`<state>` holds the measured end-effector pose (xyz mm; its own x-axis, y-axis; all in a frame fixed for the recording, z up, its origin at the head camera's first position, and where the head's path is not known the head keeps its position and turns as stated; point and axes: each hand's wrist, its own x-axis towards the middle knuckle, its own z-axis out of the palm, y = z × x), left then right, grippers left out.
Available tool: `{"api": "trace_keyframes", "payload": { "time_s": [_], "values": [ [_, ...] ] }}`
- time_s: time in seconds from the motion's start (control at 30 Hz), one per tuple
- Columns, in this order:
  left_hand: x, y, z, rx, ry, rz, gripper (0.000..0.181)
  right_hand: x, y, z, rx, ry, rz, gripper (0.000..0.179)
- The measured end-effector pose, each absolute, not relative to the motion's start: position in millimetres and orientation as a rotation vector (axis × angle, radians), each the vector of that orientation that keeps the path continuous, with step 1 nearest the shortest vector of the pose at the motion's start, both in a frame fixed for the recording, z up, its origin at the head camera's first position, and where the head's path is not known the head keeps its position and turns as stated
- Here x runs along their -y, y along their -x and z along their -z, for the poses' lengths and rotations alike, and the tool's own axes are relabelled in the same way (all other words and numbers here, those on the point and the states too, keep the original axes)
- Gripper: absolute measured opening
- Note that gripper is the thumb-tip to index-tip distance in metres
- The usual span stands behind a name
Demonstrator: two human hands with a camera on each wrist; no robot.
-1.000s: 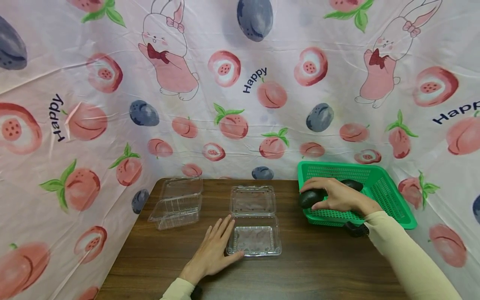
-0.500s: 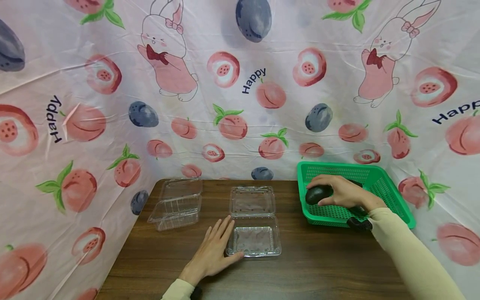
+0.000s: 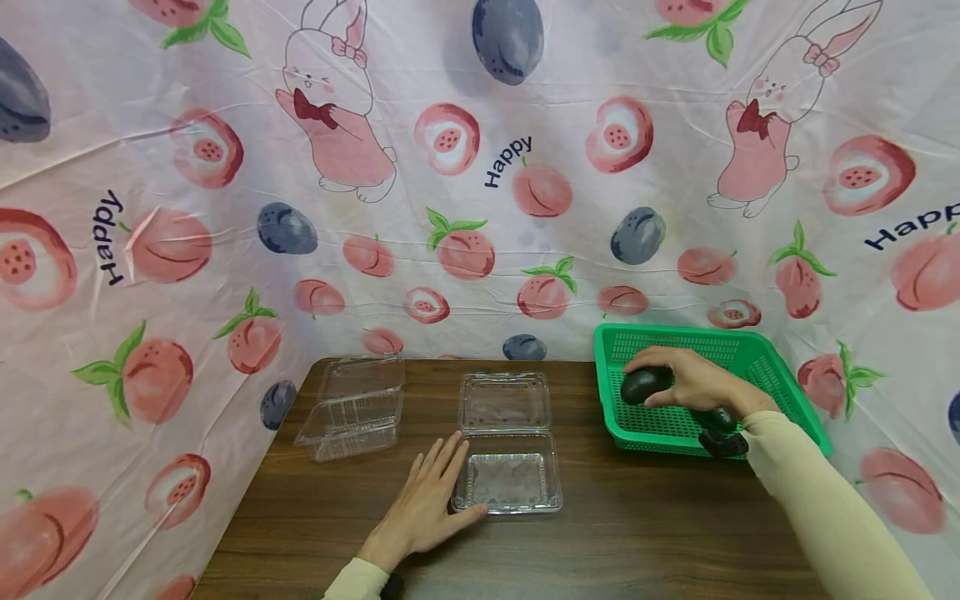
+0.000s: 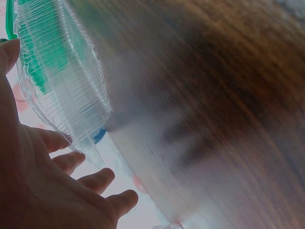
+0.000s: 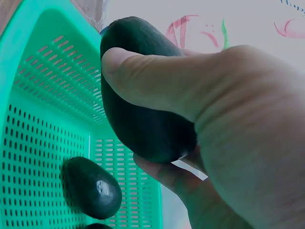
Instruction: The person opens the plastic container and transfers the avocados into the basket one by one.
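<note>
My right hand (image 3: 693,379) grips a dark green avocado (image 3: 645,386) over the left part of the green basket (image 3: 806,408). In the right wrist view the thumb lies across the held avocado (image 5: 143,124), with fingers on its far side. Another avocado (image 5: 93,188) lies in the basket, and the edge of one more dark fruit (image 5: 97,226) shows at the bottom. My left hand (image 3: 423,508), fingers extended, rests at the left edge of an opened clear plastic clamshell box (image 3: 508,479). The left wrist view shows that hand's fingertips (image 4: 125,200) beside the ribbed clear wall.
A second clear clamshell box (image 3: 363,417), also with its lid up, stands at the table's back left. The brown wooden table (image 3: 570,558) ends at a fruit-and-rabbit printed cloth (image 3: 480,217) behind. The basket stands at the back right.
My right hand has moved rightward with the avocado, from the basket's left rim to inside its outline. The left hand and both clamshell boxes stay in place.
</note>
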<state>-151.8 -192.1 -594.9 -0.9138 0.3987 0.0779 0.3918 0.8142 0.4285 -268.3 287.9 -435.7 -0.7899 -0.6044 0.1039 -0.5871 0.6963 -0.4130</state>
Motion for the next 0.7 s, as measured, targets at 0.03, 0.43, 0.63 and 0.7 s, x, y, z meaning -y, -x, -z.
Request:
{"api": "trace_keyframes", "payload": {
  "time_s": [0.03, 0.43, 0.63, 0.7],
  "values": [
    [192, 152, 595, -2.978, -0.649, -0.699, 0.109, -289, 269, 436, -2.858, 0.998, 0.674, 0.048],
    [192, 154, 595, -2.972, -0.641, -0.708, 0.109, -302, 281, 444, -2.864, 0.956, 0.672, 0.048],
    [192, 156, 594, -2.966, -0.635, -0.707, 0.108, -307, 287, 445, -2.854, 0.902, 0.68, 0.049],
    [192, 156, 594, -2.966, -0.634, -0.711, 0.108, -309, 289, 446, -2.851, 0.887, 0.689, 0.049]
  ]
}}
